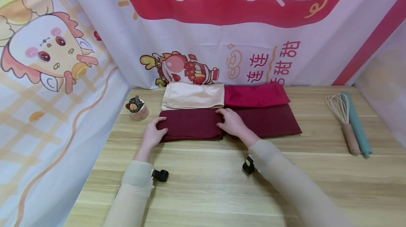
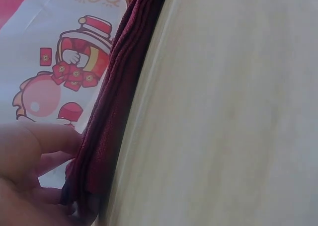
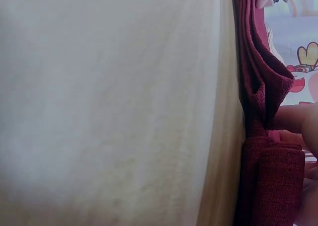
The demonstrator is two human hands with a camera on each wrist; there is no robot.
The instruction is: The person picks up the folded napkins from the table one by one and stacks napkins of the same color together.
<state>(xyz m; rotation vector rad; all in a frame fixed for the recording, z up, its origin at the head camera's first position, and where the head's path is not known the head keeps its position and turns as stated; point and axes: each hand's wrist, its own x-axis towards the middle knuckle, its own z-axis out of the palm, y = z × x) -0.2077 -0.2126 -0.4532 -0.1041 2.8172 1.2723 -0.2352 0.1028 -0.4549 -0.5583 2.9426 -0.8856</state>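
Note:
Four folded cloths lie in a two-by-two block. In front on the left is a dark maroon cloth (image 1: 190, 124), folded in several layers. My left hand (image 1: 153, 132) grips its left end, with fingers and thumb over the edge. At its right end my right hand (image 1: 233, 123) pinches the edge, where a layer bulges up in the right wrist view. Right beside it lies a second dark maroon cloth (image 1: 269, 121), partly behind my right hand. Behind them are a cream cloth (image 1: 193, 94) and a bright red cloth (image 1: 255, 95).
A small cup with a decorated top (image 1: 139, 110) stands left of the cloths. On the far right, a whisk (image 1: 344, 123) with a wooden handle lies against a teal roll (image 1: 356, 124). A printed curtain (image 1: 203, 36) hangs behind the wooden table (image 1: 203, 184).

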